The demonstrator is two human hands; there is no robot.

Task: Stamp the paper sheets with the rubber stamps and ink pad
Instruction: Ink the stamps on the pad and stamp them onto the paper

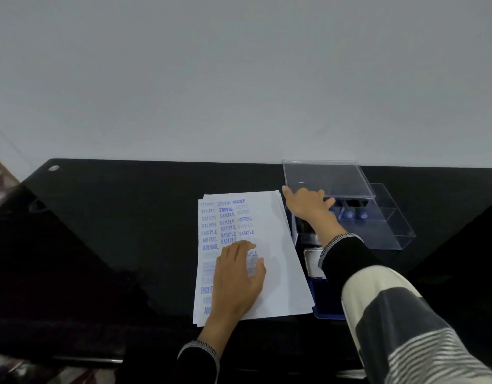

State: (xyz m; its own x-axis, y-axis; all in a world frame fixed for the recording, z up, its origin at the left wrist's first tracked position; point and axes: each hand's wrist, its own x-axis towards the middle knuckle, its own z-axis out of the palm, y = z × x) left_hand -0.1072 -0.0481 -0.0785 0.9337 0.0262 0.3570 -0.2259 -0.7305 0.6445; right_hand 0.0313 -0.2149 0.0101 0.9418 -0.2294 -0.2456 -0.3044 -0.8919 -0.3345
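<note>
Desk [114, 231]: one, black and glossy, set against a pale wall; carries all items below.

Paper sheets [281, 245]: one stack, slightly fanned at the edges, exact count not readable. Top sheet bears blue impressions in roughly three columns (SAMPLE, FRAGILE, AMENDED, AIR MAIL); its right half is blank, so judged partly filled with room left.

Left hand [239, 281]: one, flat, palm down on the lower middle of the top sheet, fingers spread and holding nothing. Judged placed there to pin the stack against shifting.

Right hand [308, 203]: one, reaching forward into the clear case; its grip is hidden beyond the knuckles, so I cannot tell whether it has closed on a stamp. Judged to be choosing or returning one.

Ink pad [319, 297]: one, blue tray with its pale lid [312, 261] open, touching the stack's right edge, mostly under the right sleeve; kept close for short dips.

Clear case [386, 225]: one, compartmented, transparent lid [328, 178] raised behind it.

Rubber stamps [355, 214]: at least three blue-capped handles visible upright in the case; others may be hidden by the hand.
</note>
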